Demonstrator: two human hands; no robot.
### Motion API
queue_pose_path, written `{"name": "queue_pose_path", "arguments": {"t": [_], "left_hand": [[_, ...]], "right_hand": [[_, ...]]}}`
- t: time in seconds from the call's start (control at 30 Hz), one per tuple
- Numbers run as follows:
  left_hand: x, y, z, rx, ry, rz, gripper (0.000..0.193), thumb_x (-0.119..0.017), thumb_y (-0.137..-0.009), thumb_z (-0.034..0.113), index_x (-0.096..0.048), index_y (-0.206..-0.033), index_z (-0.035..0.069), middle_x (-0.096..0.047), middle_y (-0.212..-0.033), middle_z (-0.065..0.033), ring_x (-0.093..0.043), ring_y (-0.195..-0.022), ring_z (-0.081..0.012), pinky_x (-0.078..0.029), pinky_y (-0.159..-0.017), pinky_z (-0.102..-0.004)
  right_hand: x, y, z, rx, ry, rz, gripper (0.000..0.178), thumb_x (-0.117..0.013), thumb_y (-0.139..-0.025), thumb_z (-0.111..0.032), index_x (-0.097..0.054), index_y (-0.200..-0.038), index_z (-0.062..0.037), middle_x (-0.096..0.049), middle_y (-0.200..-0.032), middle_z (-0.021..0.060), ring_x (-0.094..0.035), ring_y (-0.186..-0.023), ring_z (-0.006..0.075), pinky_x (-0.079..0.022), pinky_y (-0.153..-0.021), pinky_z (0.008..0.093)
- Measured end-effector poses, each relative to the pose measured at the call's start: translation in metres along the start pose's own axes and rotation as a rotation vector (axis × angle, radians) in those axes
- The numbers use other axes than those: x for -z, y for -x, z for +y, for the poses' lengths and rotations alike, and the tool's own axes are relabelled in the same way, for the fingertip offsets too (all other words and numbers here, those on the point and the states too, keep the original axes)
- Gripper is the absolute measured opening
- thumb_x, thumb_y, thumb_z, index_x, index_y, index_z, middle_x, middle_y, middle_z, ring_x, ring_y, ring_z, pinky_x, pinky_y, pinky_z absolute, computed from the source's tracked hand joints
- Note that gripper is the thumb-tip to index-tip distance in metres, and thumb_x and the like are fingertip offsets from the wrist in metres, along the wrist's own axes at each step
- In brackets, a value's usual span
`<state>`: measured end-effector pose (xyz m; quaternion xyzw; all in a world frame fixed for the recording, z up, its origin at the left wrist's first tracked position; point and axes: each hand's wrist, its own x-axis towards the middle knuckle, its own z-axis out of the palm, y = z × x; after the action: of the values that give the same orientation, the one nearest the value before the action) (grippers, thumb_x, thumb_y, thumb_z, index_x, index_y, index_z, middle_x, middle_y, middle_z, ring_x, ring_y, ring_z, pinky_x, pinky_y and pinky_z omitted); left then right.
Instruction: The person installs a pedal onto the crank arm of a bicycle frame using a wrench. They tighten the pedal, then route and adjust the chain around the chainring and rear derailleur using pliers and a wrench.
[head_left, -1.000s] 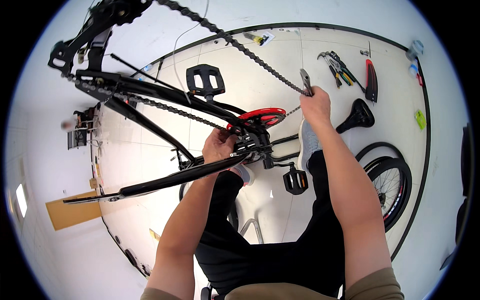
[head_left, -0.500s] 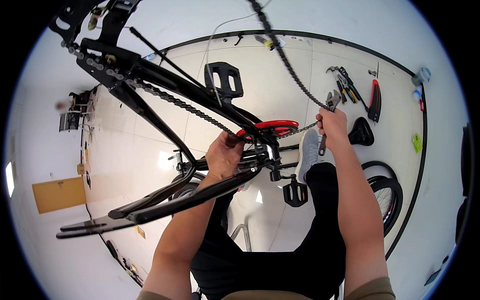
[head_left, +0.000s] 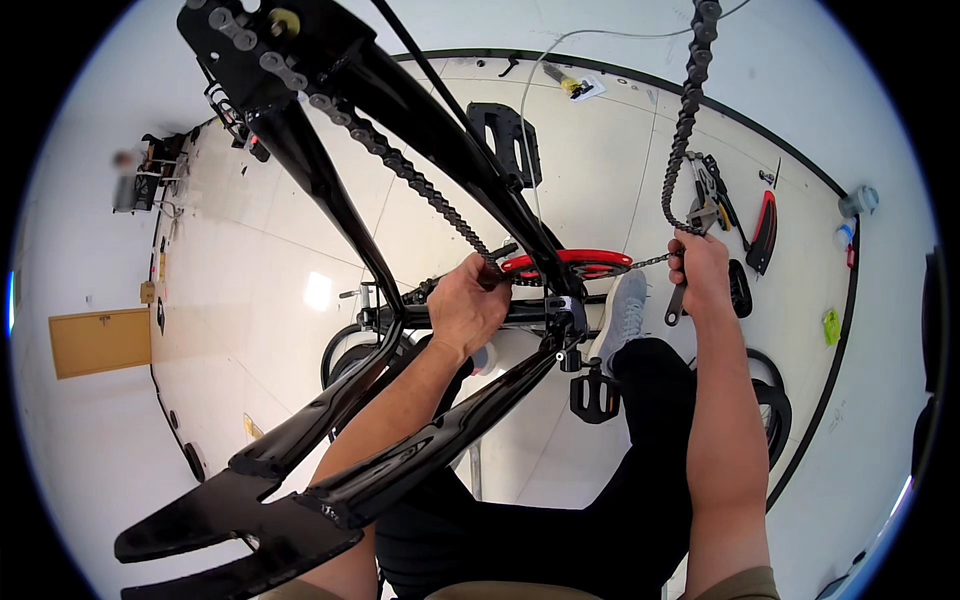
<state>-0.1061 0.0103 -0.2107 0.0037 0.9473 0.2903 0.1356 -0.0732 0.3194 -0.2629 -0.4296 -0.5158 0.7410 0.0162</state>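
Black-painted bicycle frame [head_left: 440,135] slants across left and centre, flat slotted ends at lower left. Bare chain [head_left: 425,192] runs down along its tubes to the left hand [head_left: 470,305], at the near edge of the red chainring [head_left: 604,258]; fingers bunched there, but tips are hidden, so cannot tell whether they pinch the links. Grey shoe [head_left: 625,312] below chainring's right end. Farther right, right hand [head_left: 702,270]: fingers curled tight round a wrench [head_left: 677,298], chain bending at the knuckles, its other stretch rising overhead. Red-and-black strip [head_left: 764,235] on the floor beyond.
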Motion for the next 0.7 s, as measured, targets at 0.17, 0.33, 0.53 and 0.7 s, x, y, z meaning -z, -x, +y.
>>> {"name": "queue_pose_path", "arguments": {"t": [0.17, 0.33, 0.53, 0.7], "left_hand": [[-0.006, -0.004, -0.005, -0.015, -0.001, 0.035, 0.021, -0.068, -0.082, 0.024, -0.068, -0.093, 0.007, -0.074, -0.087, -0.0107, -0.071, -0.087, -0.0324, -0.054, -0.080, -0.0412], [-0.001, -0.004, 0.005, 0.073, -0.160, -0.026, 0.020, -0.068, -0.082, 0.023, -0.068, -0.095, 0.007, -0.074, -0.090, -0.0123, -0.071, -0.090, -0.0338, -0.054, -0.082, -0.0416], [-0.002, -0.004, 0.010, 0.077, -0.159, -0.022, 0.021, -0.068, -0.083, 0.023, -0.069, -0.097, 0.007, -0.075, -0.094, -0.0129, -0.070, -0.094, -0.0340, -0.054, -0.083, -0.0416], [0.001, -0.005, 0.012, 0.082, -0.246, -0.008, 0.023, -0.069, -0.085, 0.027, -0.071, -0.098, 0.008, -0.075, -0.095, -0.0113, -0.070, -0.094, -0.0328, -0.054, -0.084, -0.0409]], "right_hand": [[0.000, 0.005, 0.001, 0.004, -0.003, -0.009, 0.012, -0.059, -0.097, -0.014, -0.055, -0.091, -0.0041, -0.056, -0.079, 0.0036, -0.049, -0.058, 0.0085, -0.036, -0.044, 0.0239], [0.002, 0.002, 0.000, 0.000, 0.056, 0.031, 0.015, -0.063, -0.096, -0.017, -0.055, -0.090, -0.0052, -0.055, -0.077, 0.0028, -0.048, -0.055, 0.0079, -0.035, -0.044, 0.0241], [0.005, 0.003, -0.001, 0.013, 0.089, 0.046, 0.018, -0.065, -0.095, -0.020, -0.055, -0.089, -0.0057, -0.055, -0.077, 0.0019, -0.048, -0.055, 0.0074, -0.035, -0.044, 0.0238], [0.002, 0.007, -0.003, 0.004, 0.068, 0.044, 0.018, -0.064, -0.095, -0.019, -0.057, -0.092, -0.0025, -0.056, -0.077, 0.0037, -0.047, -0.056, 0.0078, -0.035, -0.044, 0.0249]]}}
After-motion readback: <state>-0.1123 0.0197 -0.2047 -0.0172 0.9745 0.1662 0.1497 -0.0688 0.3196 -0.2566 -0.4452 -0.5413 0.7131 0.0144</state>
